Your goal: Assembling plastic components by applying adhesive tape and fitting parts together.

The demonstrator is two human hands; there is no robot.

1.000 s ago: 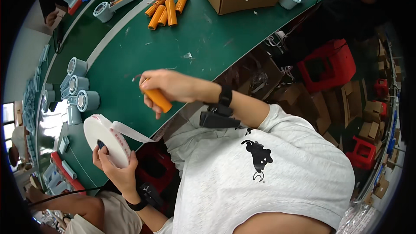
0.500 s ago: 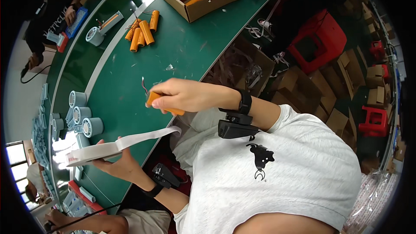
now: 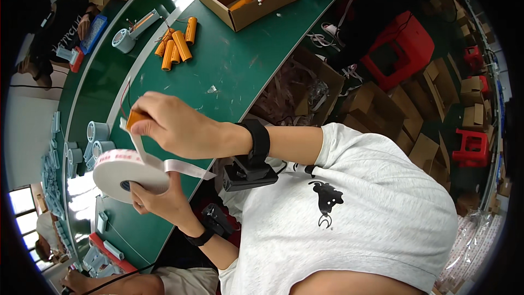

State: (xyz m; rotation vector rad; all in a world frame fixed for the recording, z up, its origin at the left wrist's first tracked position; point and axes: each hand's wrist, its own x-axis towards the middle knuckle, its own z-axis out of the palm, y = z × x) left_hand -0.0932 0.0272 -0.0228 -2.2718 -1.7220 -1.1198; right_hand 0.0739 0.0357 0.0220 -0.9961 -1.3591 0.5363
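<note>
My left hand (image 3: pixel 165 199) grips a wide roll of white tape (image 3: pixel 120 173) with faint red print on its edge. A loose strip of tape (image 3: pixel 188 169) trails from the roll toward my body. Just above the roll, my right hand (image 3: pixel 183 125) is closed on an orange cylindrical battery (image 3: pixel 135 120) with thin wires at its end; the hand covers much of it. A white strip runs between the battery and the roll. Several more orange batteries (image 3: pixel 180 46) lie in a loose group farther up the green table (image 3: pixel 218 71).
A cardboard box (image 3: pixel 240 16) of orange batteries stands at the far end. Light-blue round housings (image 3: pixel 98 131) sit at the left. Off the table's right edge are an open carton (image 3: pixel 305 84) and a red stool (image 3: pixel 401 49). A co-worker (image 3: pixel 68 27) sits across the table.
My right hand has moved left with the battery, up to the tape roll. My left hand has turned the roll so its flat side shows.
</note>
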